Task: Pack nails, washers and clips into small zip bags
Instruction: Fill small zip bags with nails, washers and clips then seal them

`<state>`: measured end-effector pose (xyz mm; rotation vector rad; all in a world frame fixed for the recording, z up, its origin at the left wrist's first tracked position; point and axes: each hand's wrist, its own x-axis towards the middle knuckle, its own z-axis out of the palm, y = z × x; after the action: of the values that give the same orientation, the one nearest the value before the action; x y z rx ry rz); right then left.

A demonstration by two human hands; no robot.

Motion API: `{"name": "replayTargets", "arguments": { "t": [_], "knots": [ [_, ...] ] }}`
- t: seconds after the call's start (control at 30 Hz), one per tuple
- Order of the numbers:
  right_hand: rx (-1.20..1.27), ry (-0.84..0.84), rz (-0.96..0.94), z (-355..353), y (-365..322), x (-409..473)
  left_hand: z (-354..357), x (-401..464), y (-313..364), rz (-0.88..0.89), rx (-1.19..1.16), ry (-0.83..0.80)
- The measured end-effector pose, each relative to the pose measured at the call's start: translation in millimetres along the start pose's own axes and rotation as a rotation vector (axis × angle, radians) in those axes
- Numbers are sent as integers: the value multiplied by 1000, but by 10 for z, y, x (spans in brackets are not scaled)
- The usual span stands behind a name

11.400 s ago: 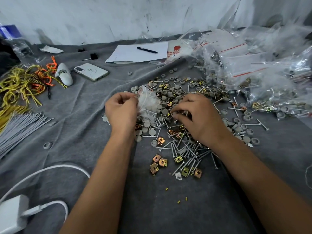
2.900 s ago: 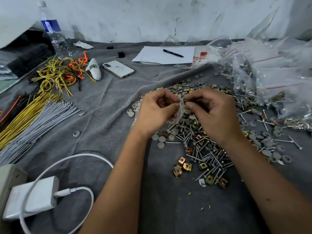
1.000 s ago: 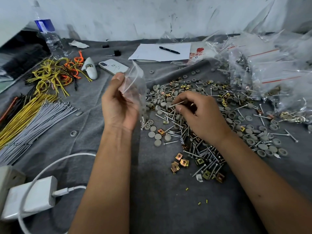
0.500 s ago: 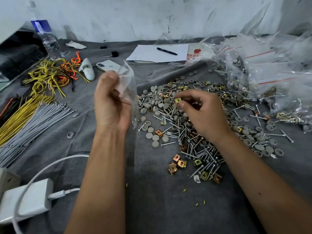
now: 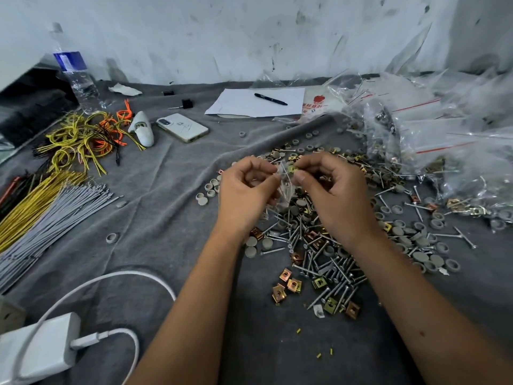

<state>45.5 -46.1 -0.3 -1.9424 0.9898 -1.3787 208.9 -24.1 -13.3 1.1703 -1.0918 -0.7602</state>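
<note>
My left hand [image 5: 245,191] pinches the top edge of a small clear zip bag [image 5: 286,187] that hangs between both hands. My right hand [image 5: 331,190] pinches a yellow metal clip [image 5: 292,169] at the bag's mouth. Below and to the right of my hands lies a loose heap of silver nails [image 5: 330,269], grey round washers [image 5: 416,240] and brass-coloured clips [image 5: 288,284] on the grey cloth [image 5: 172,207]. Most of the bag is hidden behind my fingers.
Filled clear zip bags [image 5: 433,140] pile up at the right back. Paper with a pen [image 5: 270,99], a phone [image 5: 181,127], a water bottle [image 5: 76,79], yellow and orange wires [image 5: 83,137] and grey ties [image 5: 50,215] lie left. A white charger [image 5: 39,350] with cable sits near left.
My left hand has lowered the bag from up at the left to the middle. My right hand picked a yellow clip from the heap and brought it to the bag's mouth.
</note>
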Motion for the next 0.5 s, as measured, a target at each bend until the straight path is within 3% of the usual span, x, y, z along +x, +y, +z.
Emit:
{"name": "replayTargets", "arguments": {
  "t": [0.13, 0.23, 0.5],
  "knots": [
    [-325, -37, -204, -4, -3, -1, 0, 1, 14, 28, 21, -15],
    [-434, -50, -229, 6, 17, 13, -2, 5, 17, 46, 29, -12],
    [-201, 0, -82, -3, 21, 28, -32, -1, 44, 47, -65, 3]
  ]
}}
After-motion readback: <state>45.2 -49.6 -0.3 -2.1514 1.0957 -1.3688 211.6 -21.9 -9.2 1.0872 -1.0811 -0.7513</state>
